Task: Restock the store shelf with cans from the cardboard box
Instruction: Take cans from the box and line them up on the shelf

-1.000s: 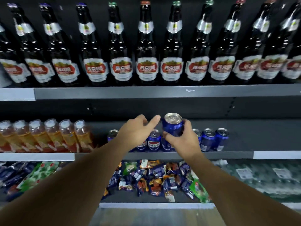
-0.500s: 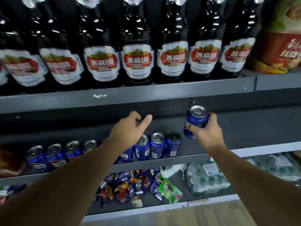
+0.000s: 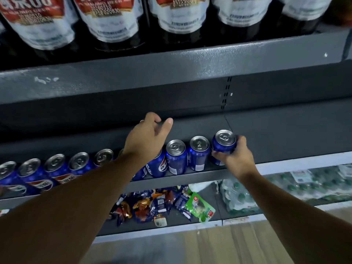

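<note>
A row of several blue cola cans stands along the front of the dark middle shelf. My right hand grips one more blue can at the right end of that row, right beside the last standing can; its base is hidden by my fingers. My left hand hovers above the row with loosely curled fingers and holds nothing. The cardboard box is out of view.
Large dark beer bottles fill the shelf above, close over my hands. Below, the bottom shelf holds a pile of snack packets and shrink-wrapped green-capped bottles. Bare shelf extends to the right of the held can. Wooden floor lies underneath.
The view has moved closer and tilted down. My right hand has lowered the can from above the shelf down to the right end of the row. My left hand stays above the cans.
</note>
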A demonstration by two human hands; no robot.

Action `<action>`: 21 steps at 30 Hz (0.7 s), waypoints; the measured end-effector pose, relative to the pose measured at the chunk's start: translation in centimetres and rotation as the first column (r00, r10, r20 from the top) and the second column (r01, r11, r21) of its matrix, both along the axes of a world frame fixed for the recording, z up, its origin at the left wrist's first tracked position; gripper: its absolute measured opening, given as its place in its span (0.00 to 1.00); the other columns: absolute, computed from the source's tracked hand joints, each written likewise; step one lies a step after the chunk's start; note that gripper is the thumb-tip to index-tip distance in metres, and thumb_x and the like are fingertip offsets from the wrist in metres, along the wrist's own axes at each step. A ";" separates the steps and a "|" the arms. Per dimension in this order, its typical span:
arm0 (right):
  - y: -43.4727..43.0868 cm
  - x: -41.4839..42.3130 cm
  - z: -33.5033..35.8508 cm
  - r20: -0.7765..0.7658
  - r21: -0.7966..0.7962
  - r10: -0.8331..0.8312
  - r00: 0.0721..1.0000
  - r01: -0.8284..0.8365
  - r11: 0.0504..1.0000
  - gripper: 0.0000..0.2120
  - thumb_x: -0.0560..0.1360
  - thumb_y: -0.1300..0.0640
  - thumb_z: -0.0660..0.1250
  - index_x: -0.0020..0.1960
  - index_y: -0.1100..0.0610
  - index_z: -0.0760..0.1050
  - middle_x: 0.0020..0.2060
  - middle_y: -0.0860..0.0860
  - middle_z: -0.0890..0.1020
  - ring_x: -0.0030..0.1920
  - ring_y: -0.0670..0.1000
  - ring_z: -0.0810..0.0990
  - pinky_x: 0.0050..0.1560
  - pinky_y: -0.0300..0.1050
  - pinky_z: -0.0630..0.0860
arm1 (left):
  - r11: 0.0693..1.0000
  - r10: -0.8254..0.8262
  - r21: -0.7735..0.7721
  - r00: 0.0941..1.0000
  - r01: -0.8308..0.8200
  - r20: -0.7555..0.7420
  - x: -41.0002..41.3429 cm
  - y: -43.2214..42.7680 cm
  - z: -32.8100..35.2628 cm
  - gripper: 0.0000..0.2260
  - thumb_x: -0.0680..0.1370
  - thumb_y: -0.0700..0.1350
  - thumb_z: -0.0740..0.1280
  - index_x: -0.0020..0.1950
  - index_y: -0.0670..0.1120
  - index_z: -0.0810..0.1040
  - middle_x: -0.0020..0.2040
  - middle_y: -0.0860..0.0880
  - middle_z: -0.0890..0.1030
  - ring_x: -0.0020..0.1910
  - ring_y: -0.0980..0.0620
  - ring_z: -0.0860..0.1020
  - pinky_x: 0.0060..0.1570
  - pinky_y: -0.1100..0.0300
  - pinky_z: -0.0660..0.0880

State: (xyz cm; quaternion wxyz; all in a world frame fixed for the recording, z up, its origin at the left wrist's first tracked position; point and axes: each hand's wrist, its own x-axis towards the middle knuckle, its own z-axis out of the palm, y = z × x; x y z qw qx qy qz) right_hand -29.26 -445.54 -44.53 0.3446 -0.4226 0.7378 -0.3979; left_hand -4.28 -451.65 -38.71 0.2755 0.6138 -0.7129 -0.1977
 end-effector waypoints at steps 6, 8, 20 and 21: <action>0.4 0.4 -0.6 0.024 0.026 0.029 0.999 -0.030 0.999 0.28 0.68 0.58 0.80 0.58 0.51 0.65 0.54 0.50 0.79 0.53 0.52 0.77 0.52 0.43 0.69 | 1.000 0.000 -0.011 1.000 0.000 0.011 0.6 -0.1 -0.8 0.22 0.78 0.69 0.55 0.58 0.53 0.70 0.49 0.53 0.80 0.46 0.53 0.80 0.50 0.48 0.79; 0.3 0.4 -0.7 0.020 0.025 0.034 0.999 -0.034 0.999 0.28 0.68 0.57 0.80 0.58 0.50 0.65 0.55 0.50 0.80 0.54 0.52 0.78 0.53 0.43 0.69 | 1.000 0.003 -0.008 1.000 -0.003 0.005 0.7 0.0 -1.0 0.22 0.78 0.68 0.56 0.59 0.52 0.70 0.49 0.53 0.79 0.47 0.53 0.80 0.50 0.48 0.79; 0.6 0.4 -0.6 0.022 0.039 0.042 0.999 -0.043 0.998 0.32 0.68 0.55 0.80 0.65 0.52 0.65 0.55 0.49 0.80 0.56 0.53 0.79 0.62 0.52 0.75 | 1.000 0.003 0.017 1.000 -0.004 0.016 1.2 1.2 -1.4 0.22 0.79 0.67 0.56 0.60 0.51 0.70 0.50 0.51 0.79 0.47 0.51 0.79 0.50 0.48 0.79; 0.6 0.4 -0.7 0.019 0.042 0.042 0.999 -0.042 0.998 0.31 0.68 0.54 0.80 0.64 0.52 0.65 0.54 0.49 0.79 0.56 0.53 0.79 0.62 0.53 0.75 | 1.000 0.008 0.021 1.000 -0.008 0.017 1.3 1.3 -1.4 0.22 0.79 0.67 0.56 0.60 0.51 0.70 0.51 0.50 0.79 0.48 0.50 0.79 0.50 0.48 0.79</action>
